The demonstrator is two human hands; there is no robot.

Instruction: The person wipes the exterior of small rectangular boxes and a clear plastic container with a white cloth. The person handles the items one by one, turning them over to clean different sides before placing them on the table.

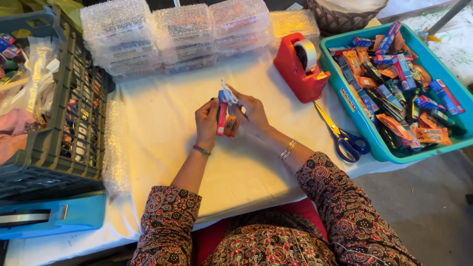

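- Centre of the frame: the left hand [207,120] grips a small bundle of slim wrapped bars, pink and blue with an orange one beside them [223,117], holding it upright just above the tabletop [162,123].
- The right hand [251,114] pinches a strip of clear tape [228,93] at the top of that bundle, fingers closed on it; the bundle sits between both hands.
- Judging by this, the bundle looks gathered and the taping is under way, not finished.
- Right of the hands: a red tape dispenser [300,69], and yellow-and-blue scissors [341,134] lying flat.
- Far right: a teal plastic tray [374,148] heaped with loose wrapped bars, so plenty seems left.
- Top of the frame: a row of bubble-wrapped packs [172,37], stacked, likely the finished ones.
- Left edge: a dark plastic crate [64,123]; lower left, a blue dispenser [54,214].
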